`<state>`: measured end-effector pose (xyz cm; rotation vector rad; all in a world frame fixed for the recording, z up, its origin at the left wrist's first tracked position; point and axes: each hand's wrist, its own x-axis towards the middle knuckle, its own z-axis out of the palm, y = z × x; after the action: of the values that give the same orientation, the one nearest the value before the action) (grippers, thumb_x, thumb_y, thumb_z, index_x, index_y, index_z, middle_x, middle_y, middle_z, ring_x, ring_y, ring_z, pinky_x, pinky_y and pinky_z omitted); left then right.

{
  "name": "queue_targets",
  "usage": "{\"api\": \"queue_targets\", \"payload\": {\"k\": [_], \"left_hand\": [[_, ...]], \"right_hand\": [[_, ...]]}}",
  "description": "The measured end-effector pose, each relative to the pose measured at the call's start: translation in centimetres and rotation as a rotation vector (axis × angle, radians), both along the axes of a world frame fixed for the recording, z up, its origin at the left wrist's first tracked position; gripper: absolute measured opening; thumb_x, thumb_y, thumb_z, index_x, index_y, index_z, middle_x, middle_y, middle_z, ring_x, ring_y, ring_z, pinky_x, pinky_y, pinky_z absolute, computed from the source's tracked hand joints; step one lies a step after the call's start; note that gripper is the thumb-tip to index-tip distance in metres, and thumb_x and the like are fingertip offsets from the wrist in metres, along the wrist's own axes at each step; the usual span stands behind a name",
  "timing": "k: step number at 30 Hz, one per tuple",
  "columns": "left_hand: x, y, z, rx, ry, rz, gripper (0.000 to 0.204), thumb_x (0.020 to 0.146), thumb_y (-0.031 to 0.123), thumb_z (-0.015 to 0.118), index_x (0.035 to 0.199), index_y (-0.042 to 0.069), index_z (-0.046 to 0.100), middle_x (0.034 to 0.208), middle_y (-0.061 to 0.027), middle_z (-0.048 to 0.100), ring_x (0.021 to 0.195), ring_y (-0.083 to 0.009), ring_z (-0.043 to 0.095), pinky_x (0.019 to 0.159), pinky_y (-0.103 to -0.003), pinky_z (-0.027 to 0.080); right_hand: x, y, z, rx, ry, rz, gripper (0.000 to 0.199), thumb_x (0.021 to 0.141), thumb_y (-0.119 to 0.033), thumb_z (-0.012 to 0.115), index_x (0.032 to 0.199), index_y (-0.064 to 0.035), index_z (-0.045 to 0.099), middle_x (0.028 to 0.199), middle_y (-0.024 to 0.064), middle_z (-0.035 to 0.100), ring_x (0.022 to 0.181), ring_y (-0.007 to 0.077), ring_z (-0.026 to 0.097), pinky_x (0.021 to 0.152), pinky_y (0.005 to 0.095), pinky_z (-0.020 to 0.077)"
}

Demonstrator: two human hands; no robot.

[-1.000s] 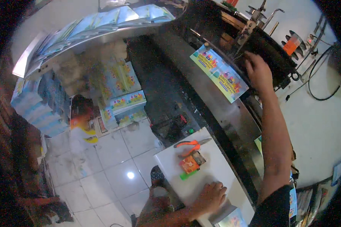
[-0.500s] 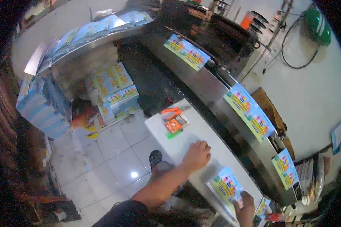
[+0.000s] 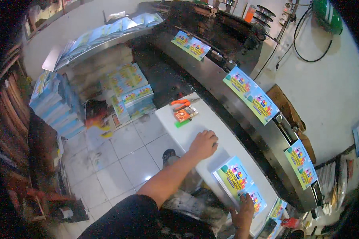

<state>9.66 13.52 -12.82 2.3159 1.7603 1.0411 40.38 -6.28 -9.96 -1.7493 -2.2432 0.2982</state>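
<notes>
On a white tabletop point(image 3: 187, 131) my left hand point(image 3: 204, 144) rests with curled fingers; their inner side is hidden. A short stack of colourful printed booklets point(image 3: 236, 177), blue and green, lies nearer to me on the same table. My right hand point(image 3: 243, 213) grips the stack's near end, fingers over the top cover and thumb toward its left edge. Beyond my left hand lie orange-handled pliers point(image 3: 180, 104), a small orange-red pack point(image 3: 183, 114) and a green lighter-like object point(image 3: 182, 123).
Along the right runs a long metal machine rail point(image 3: 215, 83) with printed booklets point(image 3: 251, 95) draped over it. Booklets point(image 3: 107, 32) fill a curved tray at the far left. Stacks point(image 3: 56, 105) stand on the tiled floor point(image 3: 123, 171). A green lamp shade point(image 3: 327, 18) hangs at upper right.
My view has shifted a little. My right hand has slid back toward the near-left edge of the stack, uncovering more of the top booklet. The left hand stays on the table.
</notes>
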Motion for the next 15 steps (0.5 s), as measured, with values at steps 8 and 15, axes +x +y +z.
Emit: {"api": "queue_targets", "payload": {"k": [8,15], "left_hand": [[2.0,-0.6,-0.9,0.086,0.002,-0.003,0.015,0.08,0.018,0.064,0.091,0.009,0.067,0.097,-0.0065,0.059,0.095,-0.0263,0.056,0.08,-0.042,0.047],[1.6,-0.3,0.1,-0.04,-0.018,-0.038,0.019,0.086,0.021,0.06,0.098,0.008,0.067,0.103,-0.0087,0.058,0.1,-0.0282,0.055,0.088,-0.043,0.046]], "right_hand": [[2.0,-0.7,-1.6,0.064,-0.01,-0.057,0.068,0.067,-0.015,0.082,0.128,-0.0037,0.055,0.142,0.0227,0.046,0.133,0.0412,0.041,0.11,0.0501,0.0322],[1.5,0.3,-0.8,0.106,0.0,-0.069,0.063,0.065,-0.027,0.084,0.119,-0.0061,0.059,0.136,0.0199,0.051,0.126,0.0397,0.047,0.106,0.0502,0.0355]]}}
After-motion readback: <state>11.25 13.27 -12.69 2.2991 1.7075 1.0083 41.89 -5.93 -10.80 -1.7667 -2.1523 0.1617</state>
